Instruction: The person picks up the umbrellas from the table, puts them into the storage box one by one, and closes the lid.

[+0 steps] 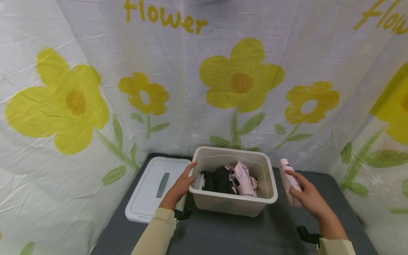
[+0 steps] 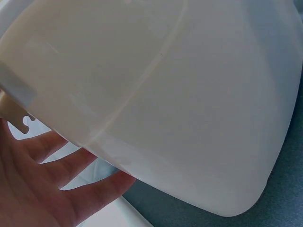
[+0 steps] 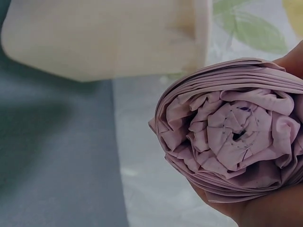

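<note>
My right hand [image 1: 304,194] grips a folded pink umbrella [image 1: 289,182] just right of a beige storage box [image 1: 220,204]. Its pleated fabric end faces the camera in the right wrist view. My left hand [image 1: 182,182] touches the box at its left rim. In the left wrist view, spread, fairly straight fingers [image 2: 102,194] lie along the edge of the box wall. Inside the box, a black fabric bundle [image 1: 220,180] lies beside a second pink bundle [image 1: 244,179] that looks like another folded umbrella. A small whitish thing shows at the box's left end.
A white lid [image 1: 149,191] with a grey handle [image 1: 163,185] lies flat on the dark tabletop [image 1: 223,233], left of the box. Behind and around the table hangs a white curtain [image 1: 185,124] printed with yellow flowers.
</note>
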Available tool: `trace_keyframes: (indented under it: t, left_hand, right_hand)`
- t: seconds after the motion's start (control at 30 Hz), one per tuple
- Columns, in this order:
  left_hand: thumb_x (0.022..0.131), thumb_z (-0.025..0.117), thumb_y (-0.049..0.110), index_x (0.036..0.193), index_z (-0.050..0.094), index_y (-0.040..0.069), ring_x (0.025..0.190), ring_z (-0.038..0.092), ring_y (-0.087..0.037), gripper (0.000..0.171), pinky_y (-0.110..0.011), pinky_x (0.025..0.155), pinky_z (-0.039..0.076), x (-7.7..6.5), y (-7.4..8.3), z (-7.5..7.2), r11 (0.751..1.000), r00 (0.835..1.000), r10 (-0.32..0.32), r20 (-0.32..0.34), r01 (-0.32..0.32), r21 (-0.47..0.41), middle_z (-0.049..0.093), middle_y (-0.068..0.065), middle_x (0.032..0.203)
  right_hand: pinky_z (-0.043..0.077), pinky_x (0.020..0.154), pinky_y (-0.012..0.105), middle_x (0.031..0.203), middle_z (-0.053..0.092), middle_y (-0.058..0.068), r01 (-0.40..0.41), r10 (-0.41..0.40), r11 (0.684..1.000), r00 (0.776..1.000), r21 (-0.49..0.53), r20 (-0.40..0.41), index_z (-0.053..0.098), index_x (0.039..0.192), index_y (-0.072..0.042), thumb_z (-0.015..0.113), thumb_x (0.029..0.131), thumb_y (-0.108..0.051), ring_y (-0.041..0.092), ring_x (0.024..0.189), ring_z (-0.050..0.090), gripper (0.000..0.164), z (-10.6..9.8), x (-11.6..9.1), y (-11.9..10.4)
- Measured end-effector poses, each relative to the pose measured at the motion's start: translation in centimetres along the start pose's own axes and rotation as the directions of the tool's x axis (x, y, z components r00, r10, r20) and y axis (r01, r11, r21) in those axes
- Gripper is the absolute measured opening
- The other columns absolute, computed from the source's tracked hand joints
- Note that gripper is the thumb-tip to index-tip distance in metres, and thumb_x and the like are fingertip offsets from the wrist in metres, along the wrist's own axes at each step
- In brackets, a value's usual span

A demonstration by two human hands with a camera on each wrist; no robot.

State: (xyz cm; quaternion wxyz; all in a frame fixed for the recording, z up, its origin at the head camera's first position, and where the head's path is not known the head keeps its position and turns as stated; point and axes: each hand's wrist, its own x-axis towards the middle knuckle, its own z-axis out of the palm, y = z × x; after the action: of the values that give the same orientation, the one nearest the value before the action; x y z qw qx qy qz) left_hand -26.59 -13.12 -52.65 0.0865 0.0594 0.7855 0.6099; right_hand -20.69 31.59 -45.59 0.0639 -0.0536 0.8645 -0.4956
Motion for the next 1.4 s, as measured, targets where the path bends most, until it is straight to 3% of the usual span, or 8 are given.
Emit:
trace_keyframes:
  t: [0.4,0.63,0.93,1.2,1.4]
  left_hand:
    - [0.086,0.041,0.005,0.152,0.03,0.028,0.144,0.025,-0.034,0.071,-0.062,0.106,0.029,0.2,-0.1,0.1,1.0,1.0,0.008,0.0,-0.008,0.004,0.02,-0.009,0.161]
    - [0.086,0.04,0.004,0.151,0.031,0.029,0.144,0.024,-0.034,0.07,-0.062,0.106,0.029,0.2,-0.2,0.1,1.0,1.0,0.016,-0.003,-0.016,0.007,0.021,-0.01,0.161]
    - [0.085,0.041,0.004,0.151,0.031,0.029,0.144,0.023,-0.035,0.071,-0.063,0.107,0.027,0.1,-0.3,0.1,1.0,1.0,0.007,-0.005,-0.007,-0.011,0.02,-0.011,0.161]
    - [0.086,0.041,0.005,0.152,0.03,0.027,0.145,0.021,-0.033,0.07,-0.062,0.107,0.027,0.2,-0.5,0.0,1.0,1.0,0.009,0.002,-0.009,-0.019,0.019,-0.008,0.161]
    - [0.086,0.04,0.005,0.151,0.031,0.028,0.142,0.026,-0.034,0.07,-0.06,0.106,0.029,0.0,-0.3,0.1,1.0,1.0,0.015,-0.002,-0.015,-0.023,0.021,-0.01,0.16]
  right_hand:
    - [0.049,0.068,0.039,0.136,0.038,0.029,0.086,-0.085,0.995,0.996,-0.047,0.018,0.028,0.152,-0.02,0.052,0.095,-0.01,0.036,0.097,0.053,0.063,0.3,1.1,-3.3]
    - [0.049,0.07,0.039,0.14,0.034,0.028,0.133,-0.13,0.99,0.988,-0.041,0.081,0.029,0.152,-0.021,0.052,0.095,-0.011,0.036,0.1,0.052,0.062,1.0,2.4,-4.9]
    - [0.048,0.069,0.039,0.144,0.033,0.026,0.183,-0.183,0.983,0.971,0.014,0.151,0.032,0.151,-0.019,0.053,0.094,-0.007,0.035,0.098,0.051,0.062,2.6,4.3,-6.4]
    - [0.047,0.072,0.038,0.148,0.031,0.025,0.202,-0.199,0.979,0.965,-0.001,0.172,0.035,0.149,-0.021,0.054,0.093,-0.007,0.037,0.105,0.049,0.061,4.1,5.6,-7.3]
    - [0.049,0.067,0.037,0.147,0.034,0.021,0.216,-0.206,0.976,0.954,-0.025,0.216,0.038,0.148,-0.02,0.053,0.093,-0.008,0.034,0.099,0.051,0.058,5.2,6.8,-8.2]
